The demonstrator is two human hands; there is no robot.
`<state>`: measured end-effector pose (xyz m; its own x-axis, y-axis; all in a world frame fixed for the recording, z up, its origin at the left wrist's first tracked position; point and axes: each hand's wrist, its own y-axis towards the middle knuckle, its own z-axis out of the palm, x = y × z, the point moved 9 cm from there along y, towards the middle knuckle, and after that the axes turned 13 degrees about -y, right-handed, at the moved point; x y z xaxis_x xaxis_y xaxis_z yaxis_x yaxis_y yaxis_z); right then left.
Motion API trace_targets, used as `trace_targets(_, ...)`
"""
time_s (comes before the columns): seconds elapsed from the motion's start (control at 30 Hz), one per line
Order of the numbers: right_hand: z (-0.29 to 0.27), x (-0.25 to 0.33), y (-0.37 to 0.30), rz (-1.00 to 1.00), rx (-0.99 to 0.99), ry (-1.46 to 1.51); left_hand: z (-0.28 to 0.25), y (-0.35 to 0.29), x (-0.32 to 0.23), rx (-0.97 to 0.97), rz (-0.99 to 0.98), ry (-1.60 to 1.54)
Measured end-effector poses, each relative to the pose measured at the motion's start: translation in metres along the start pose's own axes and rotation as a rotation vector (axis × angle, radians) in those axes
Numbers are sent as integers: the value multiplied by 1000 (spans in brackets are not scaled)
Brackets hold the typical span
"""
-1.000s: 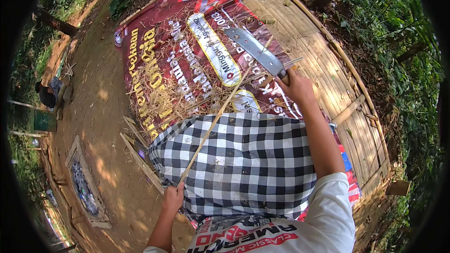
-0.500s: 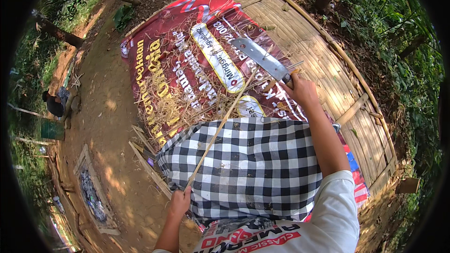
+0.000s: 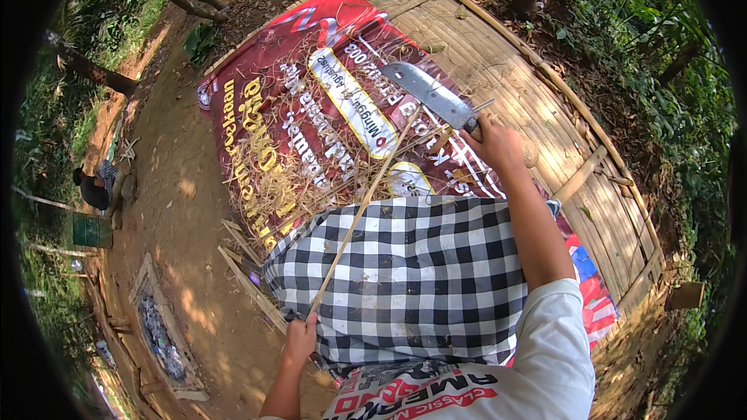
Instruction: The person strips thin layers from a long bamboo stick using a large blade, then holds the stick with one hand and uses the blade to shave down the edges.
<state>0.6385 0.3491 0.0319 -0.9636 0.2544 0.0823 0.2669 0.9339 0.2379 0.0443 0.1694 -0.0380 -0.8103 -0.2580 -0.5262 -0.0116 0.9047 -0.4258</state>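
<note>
My right hand [image 3: 498,142] is wrapped round the handle of a machete [image 3: 428,93]. Its broad grey blade points away and to the left, above a printed red banner [image 3: 327,12]. Down at the lower left, my left hand [image 3: 299,340] grips the near end of a long, thin bamboo strip [image 3: 359,214]. The strip slants up and right across the black-and-white checked cloth [image 3: 420,272] over my lap, its far end over the banner near the blade. Whether blade and strip touch, I cannot tell. Pale curled shavings [image 3: 272,175] lie scattered over the banner.
The banner lies on a bamboo-slat platform [image 3: 537,101] with a raised pole edge. Bamboo pieces [image 3: 253,284] rest by my left knee. Farther left are a framed pit of ash-grey debris [image 3: 159,334], a green bin [image 3: 92,229] and a seated person [image 3: 95,187]. Tree trunks stand beyond.
The machete has turned slightly, its handle end rising a little. The strip's far end has shifted slightly left relative to the blade. Both hands keep their holds.
</note>
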Motion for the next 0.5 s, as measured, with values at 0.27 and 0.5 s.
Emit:
trace_targets(0.27,-22,23,-15,-68,-183,133,-2,-4,0,-45,88,-83)
trace_targets(0.5,-13,29,-13,-97,-144,152,1,-7,34,-56,-20,-23)
